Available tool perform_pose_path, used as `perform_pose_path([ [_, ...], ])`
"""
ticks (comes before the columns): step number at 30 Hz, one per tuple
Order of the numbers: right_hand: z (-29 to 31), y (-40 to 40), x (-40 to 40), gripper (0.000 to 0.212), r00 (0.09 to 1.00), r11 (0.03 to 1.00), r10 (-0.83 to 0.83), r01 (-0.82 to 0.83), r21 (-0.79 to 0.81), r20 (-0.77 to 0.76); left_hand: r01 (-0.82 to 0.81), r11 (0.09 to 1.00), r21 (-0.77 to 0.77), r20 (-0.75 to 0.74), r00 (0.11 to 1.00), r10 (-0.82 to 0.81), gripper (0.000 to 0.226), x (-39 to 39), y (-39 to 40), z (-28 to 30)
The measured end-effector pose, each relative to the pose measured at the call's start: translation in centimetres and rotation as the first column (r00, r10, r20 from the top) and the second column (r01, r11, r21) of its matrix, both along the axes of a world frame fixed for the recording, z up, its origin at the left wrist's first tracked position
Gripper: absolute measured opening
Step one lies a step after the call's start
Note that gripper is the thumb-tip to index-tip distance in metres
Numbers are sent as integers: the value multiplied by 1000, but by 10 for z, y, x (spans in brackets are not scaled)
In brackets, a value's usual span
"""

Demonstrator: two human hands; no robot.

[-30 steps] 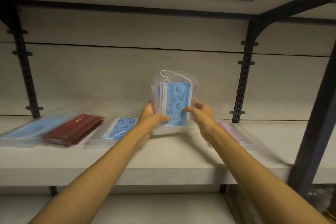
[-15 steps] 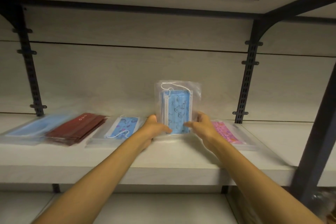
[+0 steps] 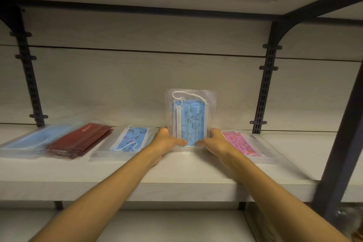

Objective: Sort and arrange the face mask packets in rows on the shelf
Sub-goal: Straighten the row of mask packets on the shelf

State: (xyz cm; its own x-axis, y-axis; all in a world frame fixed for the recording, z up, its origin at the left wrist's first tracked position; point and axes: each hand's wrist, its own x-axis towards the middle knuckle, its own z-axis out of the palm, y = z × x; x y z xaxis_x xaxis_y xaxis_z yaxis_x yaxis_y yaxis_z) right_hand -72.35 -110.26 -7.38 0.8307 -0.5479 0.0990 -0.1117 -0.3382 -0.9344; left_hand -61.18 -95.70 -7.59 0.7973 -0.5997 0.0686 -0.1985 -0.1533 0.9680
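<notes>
Clear plastic catches the light on the upright stack of blue patterned mask packets (image 3: 190, 120), which now stands lower than a second ago: then it was lifted above the shelf (image 3: 176, 173), half a second ago it was coming down, and now its bottom edge sits on or just at the shelf board, close to the back wall (image 3: 137, 84). The packets stand on end, ear loops at the top, tilted only slightly.

The stack sits between the two hands. The left hand (image 3: 167, 141) grips its lower left edge, thumb across the front and the fingers hidden behind; the right hand (image 3: 213, 140) grips the lower right edge the same way, thumb tip on the front face. Both grips are clamped on the stack near its base, well below its middle.

Both forearms reach forward and slightly inward from the bottom of the view, bare, wrists low over the shelf's front half, the palms facing each other.

Along the same shelf the other packets lie flat in a row: a plain blue mask packet (image 3: 35, 140) at far left, a dark red packet stack (image 3: 80, 141) overlapping its right edge, a blue printed mask packet (image 3: 131, 140) just left of the left hand, and a pink printed mask packet (image 3: 245, 145) just right of the right hand, partly behind that wrist.
</notes>
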Motion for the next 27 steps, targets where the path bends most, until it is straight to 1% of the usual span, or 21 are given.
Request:
perform_pose_path([
  [4,-1,-1,1,53,1000,1000,-10,10,11,1,-4,999,-33,3,1000,4,58,0,1,1],
  [7,3,0,-1,46,1000,999,-20,19,28,23,-23,997,-79,1,1000,23,60,-4,2,4],
  [10,2,2,-4,45,1000,1000,-16,16,-22,4,-41,994,-106,-15,999,39,61,-4,2,6],
  [14,2,5,-9,41,1000,999,-25,25,-42,-12,-6,993,-114,45,999,12,69,-4,1,4],
  [16,7,6,-13,41,1000,999,-6,6,-38,-9,5,992,-124,66,998,3,69,-3,2,5],
  [18,12,4,-15,40,1000,1000,-15,14,-27,-19,-1,994,-108,56,998,8,65,-4,4,9],
  [20,17,1,-15,47,998,999,-47,48,5,-42,-4,998,-62,43,999,6,59,-4,5,12],
  [21,18,0,-14,51,995,997,-68,70,17,-75,-19,1000,-10,41,999,19,59,-5,5,13],
  [23,19,0,-14,46,982,995,-93,97,17,-162,-71,989,132,50,997,65,68,-10,6,16],
  [25,18,1,-14,45,967,994,-95,106,32,-238,-84,972,221,61,996,72,81,-11,6,15],
  [26,17,2,-16,45,960,994,-91,104,37,-265,-80,965,248,69,995,65,81,-12,6,14],
  [27,16,3,-16,45,955,994,-92,106,34,-282,-76,955,287,90,995,52,75,-13,6,12],
])
